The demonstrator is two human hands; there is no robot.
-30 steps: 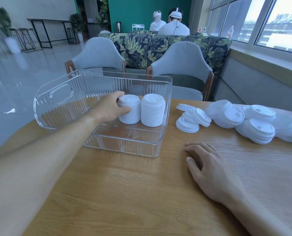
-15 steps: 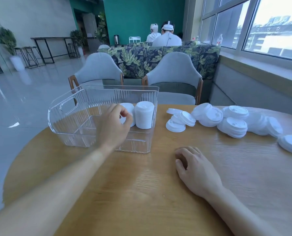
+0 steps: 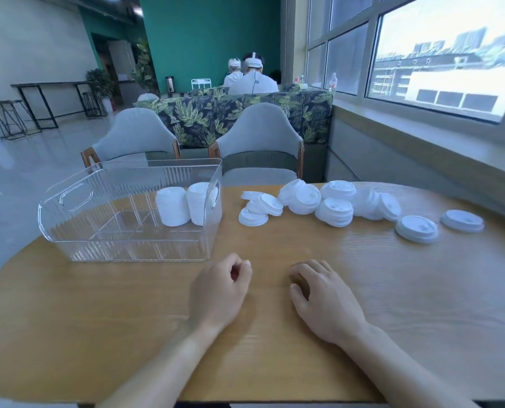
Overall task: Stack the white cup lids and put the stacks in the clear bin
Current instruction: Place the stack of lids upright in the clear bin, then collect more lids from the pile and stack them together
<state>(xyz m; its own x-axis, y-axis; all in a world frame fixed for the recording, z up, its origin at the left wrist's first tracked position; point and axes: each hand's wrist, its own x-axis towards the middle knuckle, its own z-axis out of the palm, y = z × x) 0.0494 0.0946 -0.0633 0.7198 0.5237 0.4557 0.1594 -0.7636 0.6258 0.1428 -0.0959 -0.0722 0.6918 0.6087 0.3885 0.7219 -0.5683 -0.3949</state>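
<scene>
Lid stacks (image 3: 186, 206) against clear bin (image 3: 68, 219) right wall.

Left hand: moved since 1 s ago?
Yes. The left hand left the lid stack inside the clear bin and now rests on the table, nearer the person than the bin.

- no text, label, brand, number or sign can be read anywhere
- the bottles (image 3: 333, 81) on the window sill are too small and blurred
</scene>
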